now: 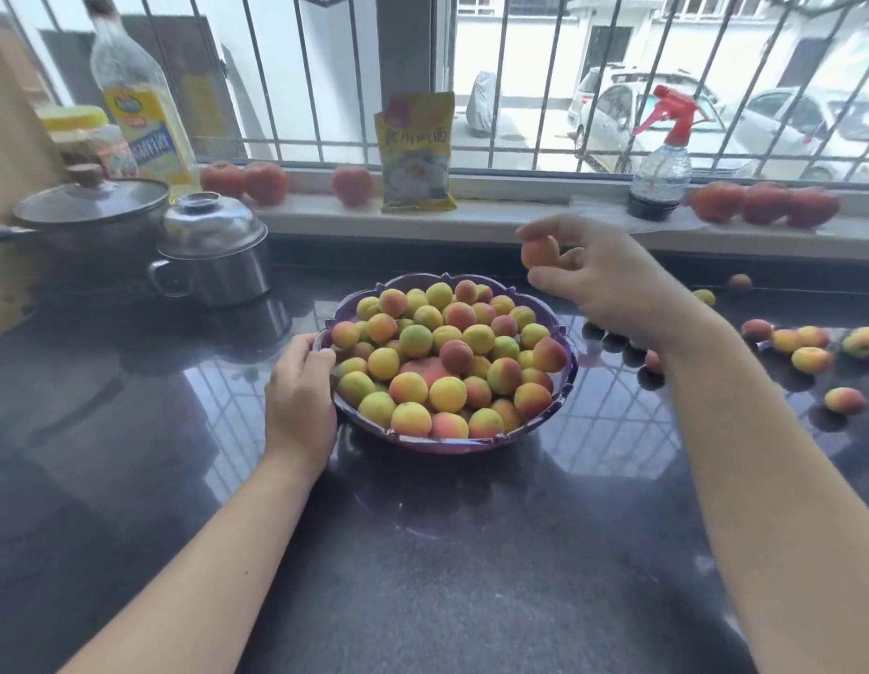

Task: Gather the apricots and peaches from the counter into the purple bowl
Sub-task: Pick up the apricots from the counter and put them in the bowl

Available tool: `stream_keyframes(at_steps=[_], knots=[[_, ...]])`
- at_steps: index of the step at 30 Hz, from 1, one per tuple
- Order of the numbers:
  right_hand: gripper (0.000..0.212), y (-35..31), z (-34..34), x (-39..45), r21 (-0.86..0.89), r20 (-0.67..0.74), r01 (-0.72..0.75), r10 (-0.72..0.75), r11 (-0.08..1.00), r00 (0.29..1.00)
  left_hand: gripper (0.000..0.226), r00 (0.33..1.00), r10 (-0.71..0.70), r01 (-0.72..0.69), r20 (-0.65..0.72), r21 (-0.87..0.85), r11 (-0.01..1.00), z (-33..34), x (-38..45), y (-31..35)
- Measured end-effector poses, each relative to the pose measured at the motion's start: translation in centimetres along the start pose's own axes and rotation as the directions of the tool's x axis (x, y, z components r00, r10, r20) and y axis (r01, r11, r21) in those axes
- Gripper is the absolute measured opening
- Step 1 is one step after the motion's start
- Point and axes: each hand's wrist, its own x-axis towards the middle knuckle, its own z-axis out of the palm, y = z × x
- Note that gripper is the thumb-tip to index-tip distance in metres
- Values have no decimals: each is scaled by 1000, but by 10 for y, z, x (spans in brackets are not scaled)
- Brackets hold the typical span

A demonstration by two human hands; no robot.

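The purple bowl [452,445] stands mid-counter, heaped with several apricots and peaches. My left hand [299,396] grips the bowl's left rim, thumb over the edge. My right hand [603,279] hovers above and behind the bowl's right side, pinching one orange apricot [539,252] between thumb and fingertips. Several loose apricots [812,360] lie on the dark counter to the right, one [845,400] nearest me, another [739,283] near the back wall. A few are partly hidden behind my right wrist.
A steel pot with lid [213,248] and a pan with glass lid [89,211] stand at back left. On the windowsill sit tomatoes [763,204], a yellow packet [417,153], a spray bottle [661,163] and an oil bottle [140,109].
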Motion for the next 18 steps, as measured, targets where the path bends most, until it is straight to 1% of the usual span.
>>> stream_keyframes(at_steps=[2,4,6,9,13,15,18], knots=[[38,-5,8,3,-59,79,28,-23,998,997,25,1000,-2,2,-1,6,1000,-1,0,-1],[34,-4,19,5,-145,133,59,-40,988,990,24,1000,-8,8,6,2,1000,-1,2,-3],[35,-2,27,5,-234,172,83,-43,969,984,23,1000,-12,12,13,-5,1000,0,3,-3],[39,1,32,6,-270,140,61,-23,961,990,23,1000,-11,11,11,-3,1000,-1,3,-4],[30,2,33,6,-298,132,32,8,954,991,25,1000,-4,4,18,-18,1000,0,1,-2],[30,2,33,8,-323,129,46,-4,945,992,25,1000,1,0,17,-15,1000,0,0,-1],[28,1,37,8,-326,82,55,-30,944,996,26,1000,5,-5,17,-14,1000,0,-1,1]])
